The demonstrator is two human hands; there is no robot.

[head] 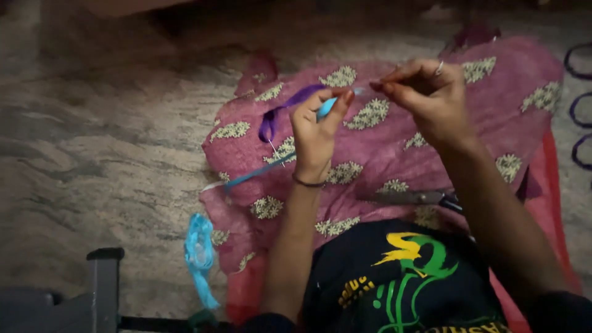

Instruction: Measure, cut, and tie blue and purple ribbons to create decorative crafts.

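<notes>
Now the left hand (314, 132) pinches a blue ribbon (325, 106) above the pink cloth (431, 111). Close by, the right hand (425, 95) has its fingertips pressed together on something too small to see. Both hands should stay steady and close, I think.

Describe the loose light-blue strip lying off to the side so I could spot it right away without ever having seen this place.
Start at the big pink cloth with pale flower patches spread on the mottled stone floor. Go to its lower left edge, below the left hand. There lies the crumpled light-blue ribbon, alone on the floor; unlike the purple ribbon and the blue strip, no hand holds it.
</notes>
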